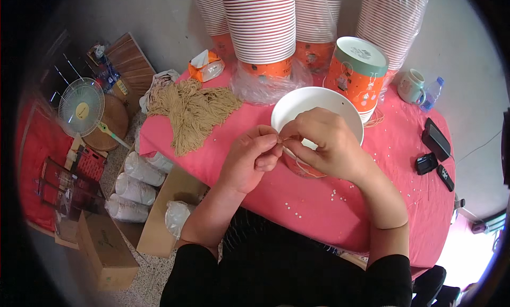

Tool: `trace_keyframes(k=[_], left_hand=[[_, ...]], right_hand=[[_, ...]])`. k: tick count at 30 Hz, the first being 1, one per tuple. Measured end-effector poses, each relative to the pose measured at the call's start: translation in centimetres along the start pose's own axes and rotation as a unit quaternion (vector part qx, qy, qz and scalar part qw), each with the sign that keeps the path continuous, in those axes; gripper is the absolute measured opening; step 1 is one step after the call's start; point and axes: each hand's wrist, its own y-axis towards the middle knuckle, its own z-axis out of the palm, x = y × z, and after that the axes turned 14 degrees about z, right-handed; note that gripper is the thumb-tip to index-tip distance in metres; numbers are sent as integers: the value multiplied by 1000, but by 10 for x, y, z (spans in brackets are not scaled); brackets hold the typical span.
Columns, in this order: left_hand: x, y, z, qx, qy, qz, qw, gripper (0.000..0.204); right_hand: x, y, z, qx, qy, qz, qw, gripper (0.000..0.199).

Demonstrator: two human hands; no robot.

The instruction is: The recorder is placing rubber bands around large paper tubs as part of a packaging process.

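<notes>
A white-lined paper bucket (297, 102) stands upright in front of me, its mouth facing up. A small dark spot shows on its inner wall near the rim. Over its near side, my left hand (252, 155) and my right hand (326, 139) meet with fingertips pinched together. Between them is a thin tan cord (288, 138), partly hidden by the fingers. Cord also runs along the bucket's near side, below my right hand. A bundle of tan cords (188, 113) lies on the pink-covered table (324, 222), to the left of the bucket.
Tall stacks of nested buckets (258, 25) line the back. Right of the bucket stands an upside-down orange bucket (355, 76). A mug (410, 86), a bottle (433, 92) and a remote (445, 178) are farther right. Small white discs (333, 193) dot the cloth. A fan (81, 108) is at left.
</notes>
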Motion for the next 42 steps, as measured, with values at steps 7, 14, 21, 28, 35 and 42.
trace_keyframes(k=[7, 14, 21, 28, 35, 42], left_hand=[[4, -4, 10, -36, 103, 83, 991, 8], [2, -4, 13, -27, 137, 98, 985, 10], [1, -3, 12, -22, 122, 90, 988, 8], [-1, -2, 10, -26, 130, 73, 989, 10], [3, -2, 12, -39, 330, 161, 930, 11], [5, -3, 12, -15, 395, 218, 892, 12]], right_hand=[[3, 0, 0, -38, -29, -30, 998, 14], [3, 1, -1, -37, -51, -41, 997, 15], [4, 2, 0, -49, -44, -55, 996, 15], [3, 2, -3, -51, -62, -46, 996, 14], [1, 3, -3, -27, -62, -19, 997, 13], [-4, 1, -3, -34, -72, -12, 997, 15]])
